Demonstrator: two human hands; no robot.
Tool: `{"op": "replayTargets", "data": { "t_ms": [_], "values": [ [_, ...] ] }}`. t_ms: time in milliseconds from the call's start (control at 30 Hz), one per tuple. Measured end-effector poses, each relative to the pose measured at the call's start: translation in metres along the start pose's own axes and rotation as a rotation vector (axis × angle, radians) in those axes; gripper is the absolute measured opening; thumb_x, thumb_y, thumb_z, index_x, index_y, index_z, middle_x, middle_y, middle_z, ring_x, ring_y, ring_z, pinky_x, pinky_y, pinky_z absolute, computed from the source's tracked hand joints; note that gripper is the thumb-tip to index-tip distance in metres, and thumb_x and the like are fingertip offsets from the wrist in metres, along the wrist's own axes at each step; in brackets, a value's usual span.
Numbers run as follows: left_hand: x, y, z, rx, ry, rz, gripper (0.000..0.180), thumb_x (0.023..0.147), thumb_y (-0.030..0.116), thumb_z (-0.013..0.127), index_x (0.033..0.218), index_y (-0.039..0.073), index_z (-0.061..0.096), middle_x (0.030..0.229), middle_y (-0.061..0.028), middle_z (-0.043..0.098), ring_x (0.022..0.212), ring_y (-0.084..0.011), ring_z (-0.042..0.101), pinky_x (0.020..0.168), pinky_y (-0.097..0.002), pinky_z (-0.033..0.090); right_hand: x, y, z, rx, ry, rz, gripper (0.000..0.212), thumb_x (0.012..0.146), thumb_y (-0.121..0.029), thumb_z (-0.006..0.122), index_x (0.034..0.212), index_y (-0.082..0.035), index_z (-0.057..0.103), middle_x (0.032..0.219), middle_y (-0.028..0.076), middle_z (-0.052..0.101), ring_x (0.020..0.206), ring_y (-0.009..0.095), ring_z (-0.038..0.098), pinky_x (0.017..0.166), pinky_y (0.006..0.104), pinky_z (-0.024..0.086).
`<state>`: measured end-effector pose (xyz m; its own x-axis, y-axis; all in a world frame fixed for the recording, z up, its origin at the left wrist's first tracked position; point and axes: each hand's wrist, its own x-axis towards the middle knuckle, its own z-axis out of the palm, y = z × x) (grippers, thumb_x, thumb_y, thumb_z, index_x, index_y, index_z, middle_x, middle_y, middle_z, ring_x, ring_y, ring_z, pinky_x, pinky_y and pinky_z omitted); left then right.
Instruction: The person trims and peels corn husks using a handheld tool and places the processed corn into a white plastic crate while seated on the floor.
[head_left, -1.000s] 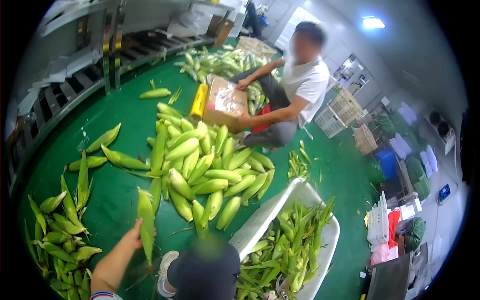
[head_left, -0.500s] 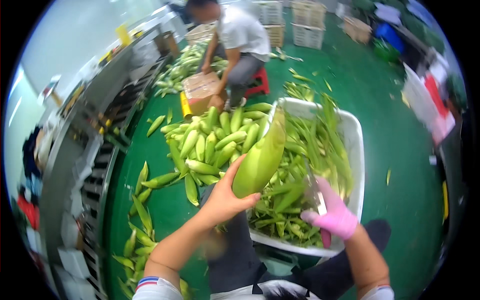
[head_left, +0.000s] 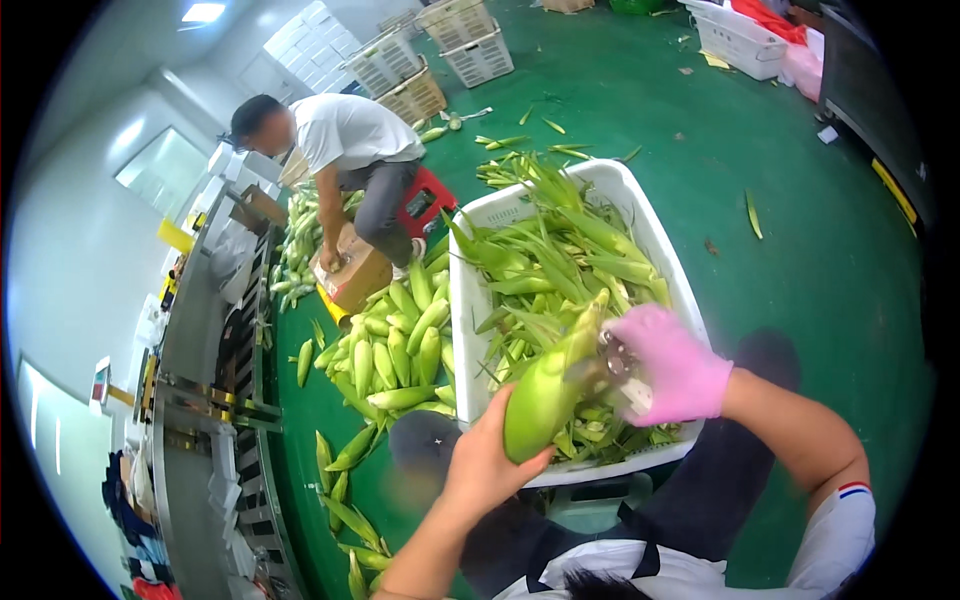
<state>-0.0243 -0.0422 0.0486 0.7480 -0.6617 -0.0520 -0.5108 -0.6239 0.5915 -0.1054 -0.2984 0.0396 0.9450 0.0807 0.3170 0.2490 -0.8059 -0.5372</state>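
My left hand [head_left: 480, 460], bare, is wrapped round the lower end of an ear of corn [head_left: 545, 400] in green husk, its tip pointing up and right. My right hand [head_left: 672, 365], in a pink glove, grips a knife [head_left: 612, 360] against the corn's right side near the tip; motion smears the blade and the glove covers its handle. Below both hands stands a white plastic crate [head_left: 690, 300] heaped with stripped green husks and leaves [head_left: 530, 260]. To its left, a pile of husked-in corn ears [head_left: 390, 350] lies on the green floor.
A co-worker in a white shirt [head_left: 360, 135] bends over a cardboard box [head_left: 355, 270] by a red stool [head_left: 425, 200]. Loose corn ears [head_left: 350, 520] lie near my left knee. A metal rack [head_left: 180, 440] lines the left; stacked crates [head_left: 475, 50] stand behind.
The view has swung, shifting the scene. My right hand has brought the knife up from over the crate to the corn's upper part. My left hand still holds the corn, now lower over the crate.
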Motion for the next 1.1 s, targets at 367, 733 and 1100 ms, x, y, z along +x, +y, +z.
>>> {"op": "replayTargets", "data": {
  "t_ms": [367, 733, 1100],
  "values": [
    [-0.001, -0.092, 0.032, -0.693, -0.141, -0.013, 0.08, 0.082, 0.043, 0.073, 0.139, 0.0, 0.036, 0.121, -0.0119, 0.056, 0.105, -0.0222, 0.056, 0.092, -0.0344, 0.045, -0.028, -0.009, 0.1, 1.955, 0.179, 0.992, 0.011, 0.082, -0.01, 0.057, 0.092, -0.007, 0.053, 0.073, 0.003, 0.053, 0.06, 0.017, 0.053, 0.057, 0.0324, 0.049],
    [-0.007, -0.08, 0.021, -0.645, -0.094, -0.049, 0.072, 0.078, 0.031, 0.079, 0.134, 0.004, 0.043, 0.12, -0.0105, 0.058, 0.11, -0.0156, 0.055, 0.096, -0.0303, 0.043, 0.01, -0.012, 0.108, 1.183, 0.235, 0.703, 0.055, 0.072, -0.01, 0.071, 0.122, -0.002, 0.049, 0.102, 0.007, 0.058, 0.091, 0.014, 0.057, 0.079, 0.028, 0.048],
    [0.006, -0.05, -0.028, 0.37, -0.093, 0.8, 0.073, 0.074, 0.013, 0.071, 0.14, 0.018, 0.041, 0.127, -0.0088, 0.051, 0.129, -0.0253, 0.045, 0.112, -0.0572, 0.02, -0.028, -0.016, 0.069, 0.998, -0.353, 0.687, 0.066, 0.074, -0.015, 0.071, 0.132, -0.004, 0.041, 0.114, 0.01, 0.055, 0.099, 0.018, 0.056, 0.084, 0.0337, 0.047]
  ]
}}
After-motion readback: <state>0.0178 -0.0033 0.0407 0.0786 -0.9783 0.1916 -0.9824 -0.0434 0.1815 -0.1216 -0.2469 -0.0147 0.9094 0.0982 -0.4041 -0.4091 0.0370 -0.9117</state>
